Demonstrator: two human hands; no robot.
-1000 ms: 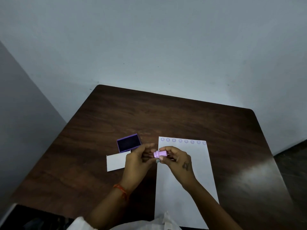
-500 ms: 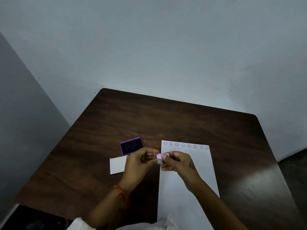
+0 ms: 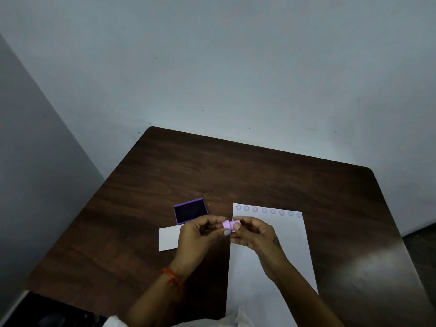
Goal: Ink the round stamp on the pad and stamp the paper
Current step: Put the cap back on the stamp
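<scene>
Since a second ago, both hands have kept hold of the small lilac round stamp [image 3: 228,225] but turned it between them: then it lay sideways with most of its length showing, and now only a short stub shows between the fingertips. Over the same second the view has shifted a little, but the things on the tabletop [image 3: 259,171] lie as they did.

At this moment the left hand [image 3: 200,232] and the right hand [image 3: 254,234] meet above the near left corner of the white paper [image 3: 271,267], which lies flat on the dark wooden tabletop. Each grip is closed on one end of the stamp, fingertips pinched, with the stamp held in the air and touching neither pad nor paper. Whether it is being pulled apart, uncapped or simply turned cannot be told.

Along the far edge of the paper runs a row of pale purple stamped rings [image 3: 269,211], so some stamping is already done. Just left of the paper sits the open purple ink pad [image 3: 190,210], its dark surface uncovered. A small white card [image 3: 168,238] lies near it, partly hidden by the left hand.

Judging from this, the person is readying the stamp by hand. Inking on the pad looks to be the next step, then a press onto the paper below the row.
</scene>
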